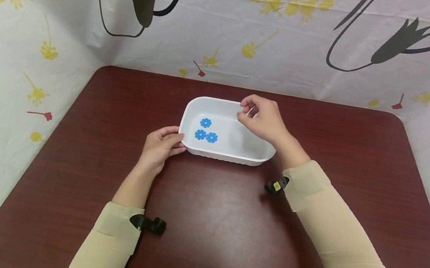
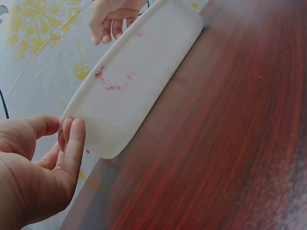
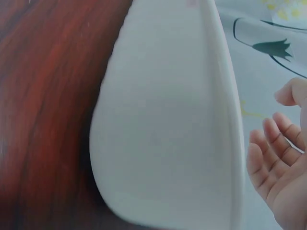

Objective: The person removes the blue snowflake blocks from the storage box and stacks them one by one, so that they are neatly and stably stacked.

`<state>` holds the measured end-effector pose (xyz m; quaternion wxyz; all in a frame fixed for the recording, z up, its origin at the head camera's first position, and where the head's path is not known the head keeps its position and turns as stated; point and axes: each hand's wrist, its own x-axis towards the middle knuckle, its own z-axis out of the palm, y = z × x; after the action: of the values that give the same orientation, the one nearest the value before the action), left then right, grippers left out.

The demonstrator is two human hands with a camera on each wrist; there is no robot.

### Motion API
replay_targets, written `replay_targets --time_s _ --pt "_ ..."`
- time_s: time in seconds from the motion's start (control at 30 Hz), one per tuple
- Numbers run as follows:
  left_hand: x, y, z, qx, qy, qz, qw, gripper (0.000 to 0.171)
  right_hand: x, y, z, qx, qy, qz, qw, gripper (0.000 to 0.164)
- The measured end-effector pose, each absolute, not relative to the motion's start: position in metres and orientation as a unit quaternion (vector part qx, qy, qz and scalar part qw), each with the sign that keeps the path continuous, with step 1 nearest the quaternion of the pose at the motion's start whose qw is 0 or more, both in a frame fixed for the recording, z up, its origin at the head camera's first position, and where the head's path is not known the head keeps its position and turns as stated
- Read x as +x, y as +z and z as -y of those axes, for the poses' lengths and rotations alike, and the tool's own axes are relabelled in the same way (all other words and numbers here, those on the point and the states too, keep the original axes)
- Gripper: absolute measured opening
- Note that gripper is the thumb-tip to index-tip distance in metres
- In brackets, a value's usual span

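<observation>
A white rectangular tray (image 1: 234, 146) lies on the table with three small blue snowflake-shaped discs in its left half. One disc (image 1: 206, 122) is on its own; the other two (image 1: 206, 136) lie side by side, edges meeting. At the tray's left end, my left hand (image 1: 158, 146) pinches the rim between thumb and fingers. Over the right part of the tray hovers my right hand (image 1: 265, 119), its fingers loosely bent, nothing visible in them. The right wrist view shows that hand (image 3: 283, 167) beyond the tray's rim, with a gap between thumb and fingers.
The dark red-brown table (image 1: 217, 228) has rounded corners and stands against a white patterned cloth (image 1: 223, 27). Black wrist straps sit at both sleeves, the left one (image 1: 147, 223) and the right one (image 1: 276, 185). Reddish smudges (image 2: 112, 87) mark the tray's outer side.
</observation>
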<state>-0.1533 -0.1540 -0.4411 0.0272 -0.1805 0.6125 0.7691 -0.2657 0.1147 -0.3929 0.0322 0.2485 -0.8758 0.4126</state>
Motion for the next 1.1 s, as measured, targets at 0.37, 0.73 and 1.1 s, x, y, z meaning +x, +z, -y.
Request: replay_targets --time_s 0.37,0.73,1.1 --pt "-0.152 -0.443 0.155 -0.184 0.768 -0.612 0.028 0.035 -0.260 -0.411 -0.080 0.259 0.372 0.890 -0.048 0.024" --pt "-0.153 -0.442 0.155 -0.186 0.767 -0.613 0.030 0.034 -0.256 -0.420 -0.061 0.242 0.320 0.913 -0.067 0.024" --pt "-0.154 -0.441 0.155 -0.180 0.772 -0.609 0.027 0.034 -0.249 -0.423 -0.046 0.202 0.206 0.950 -0.121 0.034"
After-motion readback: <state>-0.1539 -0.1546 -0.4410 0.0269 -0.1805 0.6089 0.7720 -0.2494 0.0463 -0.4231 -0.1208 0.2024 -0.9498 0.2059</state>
